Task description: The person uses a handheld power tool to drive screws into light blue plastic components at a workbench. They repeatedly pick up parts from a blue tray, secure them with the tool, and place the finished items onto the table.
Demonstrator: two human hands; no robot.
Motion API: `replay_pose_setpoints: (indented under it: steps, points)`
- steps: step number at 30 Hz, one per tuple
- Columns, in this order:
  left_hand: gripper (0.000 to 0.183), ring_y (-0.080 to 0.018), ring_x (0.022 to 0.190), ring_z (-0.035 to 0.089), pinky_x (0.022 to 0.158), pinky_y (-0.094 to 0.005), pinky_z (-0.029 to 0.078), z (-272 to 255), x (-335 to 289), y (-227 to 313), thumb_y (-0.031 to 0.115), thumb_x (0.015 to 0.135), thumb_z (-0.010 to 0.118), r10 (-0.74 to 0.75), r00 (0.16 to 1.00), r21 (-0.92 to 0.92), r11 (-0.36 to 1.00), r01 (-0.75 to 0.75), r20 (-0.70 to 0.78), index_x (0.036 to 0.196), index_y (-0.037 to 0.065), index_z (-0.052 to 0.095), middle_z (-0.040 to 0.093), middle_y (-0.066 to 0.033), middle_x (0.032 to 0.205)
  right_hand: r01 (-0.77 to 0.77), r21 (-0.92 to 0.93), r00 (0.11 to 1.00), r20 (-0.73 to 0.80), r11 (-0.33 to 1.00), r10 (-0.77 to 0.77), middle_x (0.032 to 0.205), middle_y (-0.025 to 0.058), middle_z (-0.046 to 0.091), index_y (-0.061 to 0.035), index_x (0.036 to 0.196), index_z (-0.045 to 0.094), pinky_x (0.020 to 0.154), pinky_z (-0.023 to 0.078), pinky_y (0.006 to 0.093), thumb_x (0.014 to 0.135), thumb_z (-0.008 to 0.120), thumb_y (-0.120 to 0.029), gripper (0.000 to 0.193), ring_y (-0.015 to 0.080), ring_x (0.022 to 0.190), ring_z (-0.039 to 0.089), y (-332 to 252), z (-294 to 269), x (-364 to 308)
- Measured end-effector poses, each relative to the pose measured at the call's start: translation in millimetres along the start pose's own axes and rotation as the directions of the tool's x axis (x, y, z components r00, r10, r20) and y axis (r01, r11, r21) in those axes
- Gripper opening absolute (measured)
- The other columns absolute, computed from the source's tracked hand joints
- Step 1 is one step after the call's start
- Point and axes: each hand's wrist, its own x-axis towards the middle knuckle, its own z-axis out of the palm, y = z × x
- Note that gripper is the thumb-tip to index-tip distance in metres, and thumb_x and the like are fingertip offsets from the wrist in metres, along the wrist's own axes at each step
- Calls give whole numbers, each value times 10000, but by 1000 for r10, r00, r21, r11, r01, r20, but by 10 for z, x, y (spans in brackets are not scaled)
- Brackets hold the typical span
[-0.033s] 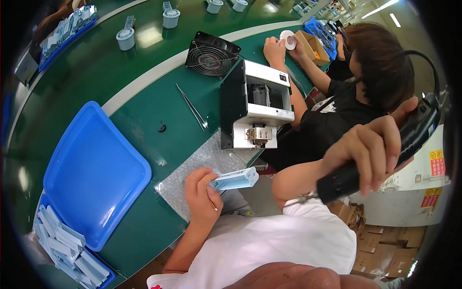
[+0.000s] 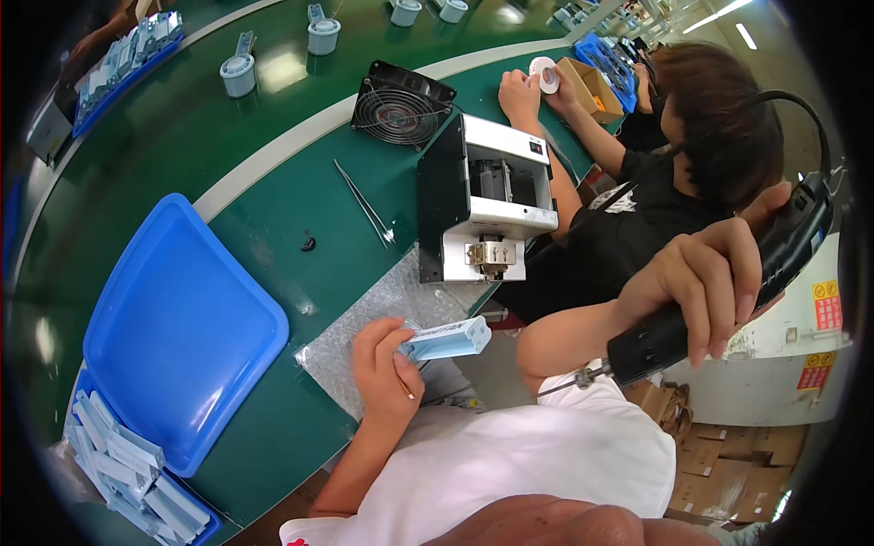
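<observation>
My left hand (image 2: 382, 364) is closed around a pale blue plastic housing (image 2: 448, 339), long and hollow, held over the table's near edge. A thin pointed tip shows by the fingers, too small to name. My right hand (image 2: 701, 287) grips a black electric screwdriver (image 2: 651, 346), raised at the right with its cord looping up behind. Its thin bit (image 2: 564, 387) points down and left, apart from the housing. Beyond the housing stands a black-and-white screw feeder (image 2: 492, 200). Tweezers (image 2: 366, 205) lie left of the feeder, and a small black piece (image 2: 308, 244) rests farther left.
An empty blue tray (image 2: 182, 337) sits at left, above a bin of pale blue housings (image 2: 127, 464). Bubble wrap (image 2: 332, 350) covers the near table edge. A black fan (image 2: 401, 105) stands behind the feeder. At right, a co-worker (image 2: 637, 218) holds a white roll (image 2: 546, 76).
My right hand and the screwdriver have shifted slightly to the right, and the bit shows more sharply. My left hand and the housing look almost unmoved.
</observation>
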Motion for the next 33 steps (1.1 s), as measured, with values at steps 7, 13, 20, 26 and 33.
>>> replay_pose_setpoints:
  steps: [7,13,20,26,33]
  points:
    - [197,-375,1053,603,920,-460,487,16,-9,9,52,933,500,-47,999,-53,998,46,-6,1061,-9,637,630,-200,1157,-117,-379,993,-76,918,95,948,157,529,-42,1627,1,483,628,303,1053,519,-452,875,193,551,625,-236,-2,2]
    - [206,-376,1060,592,948,-466,473,19,-3,5,56,956,469,-48,999,-9,999,48,-10,1064,-14,629,618,-218,1183,-137,-581,991,-74,802,115,922,137,482,31,1604,79,453,544,239,1026,575,-464,908,162,597,602,-232,-22,-39]
    - [219,-429,1181,574,1005,-495,458,46,4,-12,52,937,469,27,1000,37,999,-27,2,1062,-14,637,596,-220,1241,-94,-848,983,-161,522,-85,977,178,482,-16,1620,58,496,499,274,1041,397,-637,914,182,637,546,-299,17,-168]
    - [236,-419,1107,622,960,-481,496,96,-16,1,33,937,444,-30,1000,-20,999,30,-6,1055,-33,638,629,-232,1178,-70,-809,972,-187,583,-144,967,222,536,-51,1621,57,447,517,299,1009,322,-736,956,207,589,590,-324,9,-236]
    - [225,-379,1003,645,899,-444,516,54,7,15,30,940,449,29,997,77,997,-23,-78,1039,-32,642,666,-232,1109,-166,-674,984,-157,720,81,1029,200,530,-15,1484,307,574,499,310,1000,425,-699,847,204,722,561,-343,-175,-107]
